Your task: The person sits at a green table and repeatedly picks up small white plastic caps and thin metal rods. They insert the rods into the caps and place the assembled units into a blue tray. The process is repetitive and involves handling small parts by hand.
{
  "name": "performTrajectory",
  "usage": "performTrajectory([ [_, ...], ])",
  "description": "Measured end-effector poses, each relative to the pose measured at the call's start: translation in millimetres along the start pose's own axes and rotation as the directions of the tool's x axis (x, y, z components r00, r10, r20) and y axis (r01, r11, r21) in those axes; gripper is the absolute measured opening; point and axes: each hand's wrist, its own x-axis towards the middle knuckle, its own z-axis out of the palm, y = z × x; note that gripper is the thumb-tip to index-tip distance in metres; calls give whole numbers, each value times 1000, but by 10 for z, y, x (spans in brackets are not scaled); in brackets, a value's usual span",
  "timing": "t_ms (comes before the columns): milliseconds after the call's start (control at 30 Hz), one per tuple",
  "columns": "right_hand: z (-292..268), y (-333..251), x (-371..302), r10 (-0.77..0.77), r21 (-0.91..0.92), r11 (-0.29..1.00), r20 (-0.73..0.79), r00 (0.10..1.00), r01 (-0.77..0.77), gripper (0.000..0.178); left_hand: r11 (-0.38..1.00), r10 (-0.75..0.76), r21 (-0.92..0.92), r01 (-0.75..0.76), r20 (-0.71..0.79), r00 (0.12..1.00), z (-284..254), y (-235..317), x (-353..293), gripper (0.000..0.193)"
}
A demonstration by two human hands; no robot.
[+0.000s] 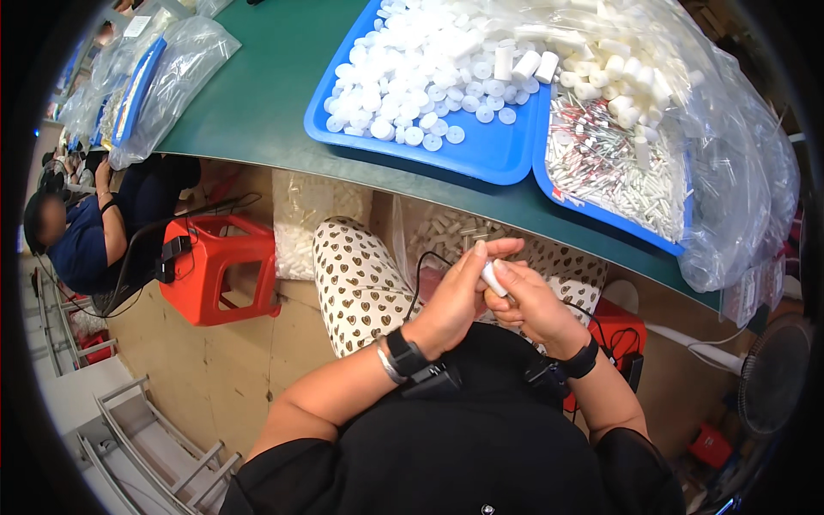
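Observation:
Above my lap, my two hands are held close together. A small white plastic cylinder (492,277) is gripped by my right hand (534,305), its thumb lying along it and the fingers curled underneath. My left hand (457,296) is against the cylinder's other side, thumb and fingers drawn together near its upper end. What those left fingers pinch is too small to make out. Ahead on the table, a blue tray (506,167) carries many translucent white discs (412,94) and a few white cylinders (526,65).
Another blue tray (592,210) holds thin white and red pieces and cream-coloured cylinders under clear plastic bags (730,172). The green table's edge (412,184) runs before my knees. To the left are a red stool (219,270) and a seated person (81,232). A fan (775,373) stands right.

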Motion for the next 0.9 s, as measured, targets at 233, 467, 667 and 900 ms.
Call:
performTrajectory([
  [233, 94, 131, 39, -327, -938, 347, -102, 940, 19, 34, 993, -120, -35, 116, -201, 972, -64, -346, 36, 61],
  [467, -148, 89, 46, -518, -999, 8, 24, 855, 33, 43, 973, -222, -35, 230, -430, 875, -374, -241, 105, 49],
  [667, -218, -809, -439, -822, -974, -208, 223, 524, 87, 8, 915, 141, 392, -97, -86, 986, 66, 472, 6, 23],
  [900, -533, -1388, -310, -876, -972, -221, 163, 454, -76, 14, -85, 702, 899, -430, 360, 614, 234, 1143, 550, 21],
])
